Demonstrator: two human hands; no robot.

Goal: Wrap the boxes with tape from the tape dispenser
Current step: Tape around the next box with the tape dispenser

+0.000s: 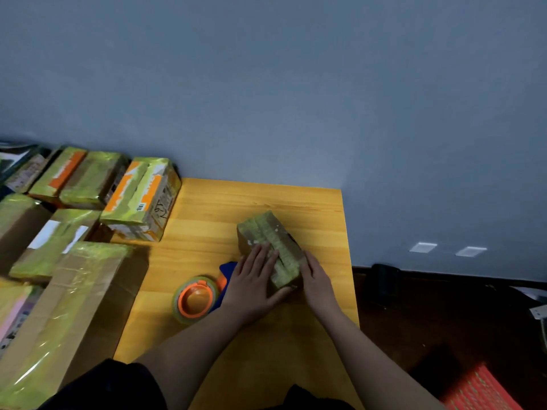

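A small cardboard box point(268, 235), covered in yellowish tape, lies on the wooden table point(310, 208). My left hand point(254, 282) lies flat on the near part of its top, fingers straight, thumb along the near end. Against the box's right side rests my right hand point(316, 279), fingers extended along that side. The tape dispenser point(196, 300), an orange core with a tape roll and a blue handle, lies on the table just left of my left hand, and neither hand is on it.
Several taped cardboard boxes point(139, 199) are stacked along the table's left side, with a long one point(68, 309) at the near left. A grey wall stands behind the table. Right of the table lie dark floor and a red patterned object point(479, 389).
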